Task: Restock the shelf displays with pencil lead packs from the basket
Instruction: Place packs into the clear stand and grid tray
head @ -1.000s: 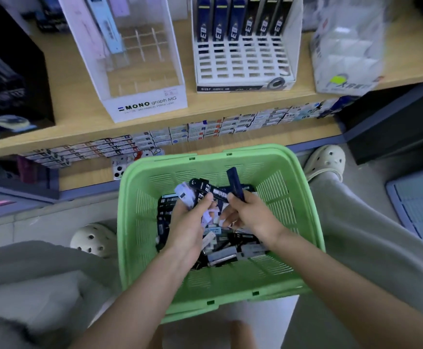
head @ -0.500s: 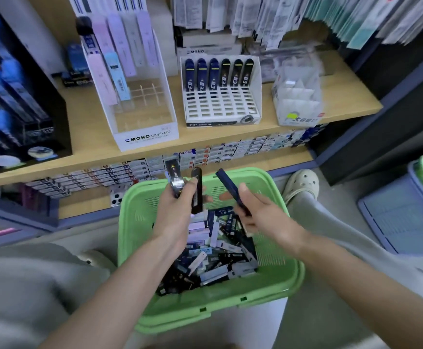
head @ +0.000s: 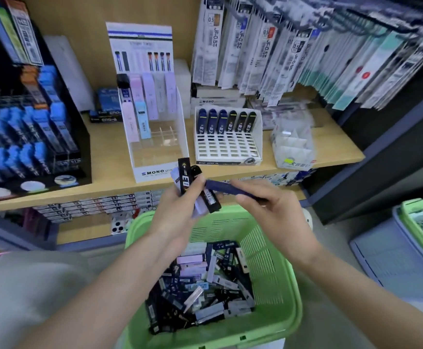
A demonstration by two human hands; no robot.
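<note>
A green basket (head: 273, 263) on my lap holds several pencil lead packs (head: 200, 280), black, navy and lilac. Above it my left hand (head: 180, 207) grips a small bunch of packs (head: 195, 187), black ones and a pale one, standing up from my fingers. My right hand (head: 270, 210) pinches a single navy pack (head: 228, 188) lying sideways, its left end against the bunch. On the wooden shelf (head: 109, 170) stand a white slotted display (head: 228, 144) with one back row of navy and black packs, and a MONO display (head: 152, 127) with pastel packs at its back.
A black display with blue packs (head: 29, 127) fills the shelf's left. A clear divided box (head: 292, 144) sits at the right. Hanging refill packs (head: 293, 46) crowd the top. A second green basket in a blue crate (head: 422, 238) stands on the floor at right.
Both hands rose out of the basket toward the shelf, carrying packs. The right hand's navy pack has swung level and come against the left hand's bunch. My view tilted up.
</note>
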